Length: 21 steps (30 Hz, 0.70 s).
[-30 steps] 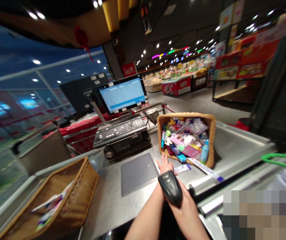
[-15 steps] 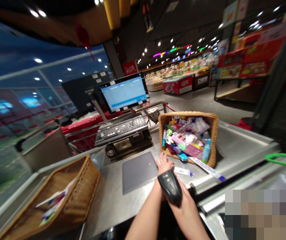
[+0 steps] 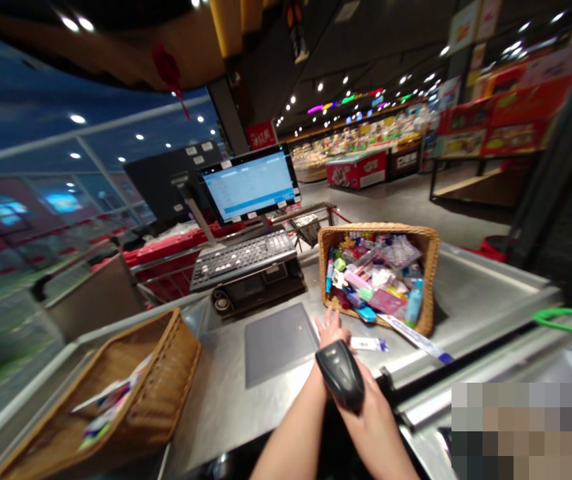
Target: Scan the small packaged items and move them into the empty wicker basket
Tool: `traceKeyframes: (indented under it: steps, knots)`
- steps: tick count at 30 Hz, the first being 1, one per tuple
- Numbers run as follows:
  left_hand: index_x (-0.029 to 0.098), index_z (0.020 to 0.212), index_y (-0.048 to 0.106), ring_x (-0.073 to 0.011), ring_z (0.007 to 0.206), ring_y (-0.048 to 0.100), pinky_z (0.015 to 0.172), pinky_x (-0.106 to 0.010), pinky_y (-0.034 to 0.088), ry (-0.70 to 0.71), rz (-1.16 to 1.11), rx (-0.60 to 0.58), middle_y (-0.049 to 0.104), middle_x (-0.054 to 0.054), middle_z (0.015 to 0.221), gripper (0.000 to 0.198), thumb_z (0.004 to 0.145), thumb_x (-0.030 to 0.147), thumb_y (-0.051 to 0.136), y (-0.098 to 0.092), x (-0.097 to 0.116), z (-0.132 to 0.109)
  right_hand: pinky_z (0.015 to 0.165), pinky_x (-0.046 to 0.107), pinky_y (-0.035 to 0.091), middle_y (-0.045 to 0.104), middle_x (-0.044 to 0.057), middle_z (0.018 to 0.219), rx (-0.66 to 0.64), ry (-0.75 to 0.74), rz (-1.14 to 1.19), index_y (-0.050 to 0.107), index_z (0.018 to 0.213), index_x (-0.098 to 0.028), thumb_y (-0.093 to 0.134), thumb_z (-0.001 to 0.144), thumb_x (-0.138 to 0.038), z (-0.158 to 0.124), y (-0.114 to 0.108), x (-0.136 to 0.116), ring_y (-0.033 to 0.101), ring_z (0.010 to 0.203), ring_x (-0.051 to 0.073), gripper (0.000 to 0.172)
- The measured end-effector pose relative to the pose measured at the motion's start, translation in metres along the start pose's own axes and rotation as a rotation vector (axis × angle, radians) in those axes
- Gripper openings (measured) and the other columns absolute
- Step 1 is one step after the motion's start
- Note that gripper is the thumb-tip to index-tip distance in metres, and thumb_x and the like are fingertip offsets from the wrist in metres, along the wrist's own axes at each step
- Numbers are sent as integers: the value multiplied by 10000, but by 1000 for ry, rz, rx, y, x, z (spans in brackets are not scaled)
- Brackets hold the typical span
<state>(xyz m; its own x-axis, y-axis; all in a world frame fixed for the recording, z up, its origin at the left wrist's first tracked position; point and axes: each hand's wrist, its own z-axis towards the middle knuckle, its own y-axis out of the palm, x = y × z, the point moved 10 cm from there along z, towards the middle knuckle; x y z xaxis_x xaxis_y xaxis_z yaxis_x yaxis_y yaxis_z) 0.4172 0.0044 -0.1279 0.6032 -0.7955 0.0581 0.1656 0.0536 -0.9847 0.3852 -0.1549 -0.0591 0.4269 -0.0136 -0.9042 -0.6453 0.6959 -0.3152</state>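
Holding the black scanner (image 3: 340,375) in my closed right hand (image 3: 372,427), I have its long axis running forward and slightly left, with its rounded nose pointing away from me, toward my left hand. My grip wraps its lower end, and the body crosses in front of my left wrist. I cannot tell whether the two touch.

My left hand (image 3: 332,328) is open with the fingers spread, just in front of the wicker basket (image 3: 431,283). I cannot tell whether it touches the basket or the steel surface (image 3: 221,413). Just to its right lies a white packet (image 3: 369,344), and a long blue-and-white strip (image 3: 416,340) runs along the basket's near side. A grey mat (image 3: 279,345) lies to the left of my hand.

The basket sits on the surface, packed with small packaged goods, including a blue bottle (image 3: 413,303). A second wicker basket (image 3: 166,373) stands at lower left, holding a few packets (image 3: 109,407). Straight ahead are a keyboard (image 3: 243,260) and a monitor (image 3: 249,183) showing a pale blue screen. Behind them stands a red cart (image 3: 166,267).
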Motion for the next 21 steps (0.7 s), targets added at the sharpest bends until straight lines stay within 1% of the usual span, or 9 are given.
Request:
traceKeyframes:
  steps: [3, 7, 9, 13, 17, 21]
  knots:
    - [266, 876, 751, -434, 1391, 283, 1048, -658, 266, 63, -47, -17, 402, -104, 1501, 194, 732, 368, 671, 6, 3, 0, 1077, 507, 419, 580, 172, 1344, -15, -7, 5, 537, 1284, -117, 518, 794, -322, 0, 1, -1, 506, 1299, 312, 532]
    - [252, 859, 748, -405, 1418, 241, 1076, -661, 206, 97, -64, -16, 383, -102, 1515, 179, 730, 355, 680, 10, 7, 4, 1083, 496, 414, 577, 182, 1344, -10, 13, 7, 531, 1290, -93, 530, 789, -332, -1, 0, 3, 503, 1302, 311, 554]
    - [243, 851, 749, -410, 1421, 232, 1075, -666, 198, 104, -66, -19, 371, -113, 1520, 179, 712, 343, 698, 12, 9, 6, 1079, 486, 420, 580, 172, 1343, 0, 13, 19, 536, 1285, -104, 536, 788, -322, -1, 0, 5, 511, 1295, 305, 543]
    - [240, 841, 753, -424, 1413, 242, 1064, -669, 224, 115, -66, -38, 421, -126, 1484, 203, 655, 318, 730, 15, 13, 7, 1070, 481, 432, 602, 144, 1326, 21, -1, 35, 548, 1276, -144, 556, 776, -309, -1, -1, 5, 528, 1279, 301, 527]
    - [257, 842, 751, -398, 1417, 251, 1106, -614, 199, 134, -55, -40, 422, -92, 1491, 193, 661, 302, 699, 13, 17, 7, 1087, 523, 397, 574, 180, 1350, 4, 2, 4, 526, 1292, -94, 527, 793, -336, 0, 2, 6, 502, 1301, 320, 555]
    - [259, 820, 751, -374, 1417, 272, 1109, -596, 214, 121, -32, -26, 415, -82, 1499, 177, 672, 281, 657, 8, 21, 6, 1099, 509, 385, 544, 196, 1375, -23, 0, -10, 500, 1314, -58, 497, 811, -354, 1, 5, 5, 469, 1329, 318, 584]
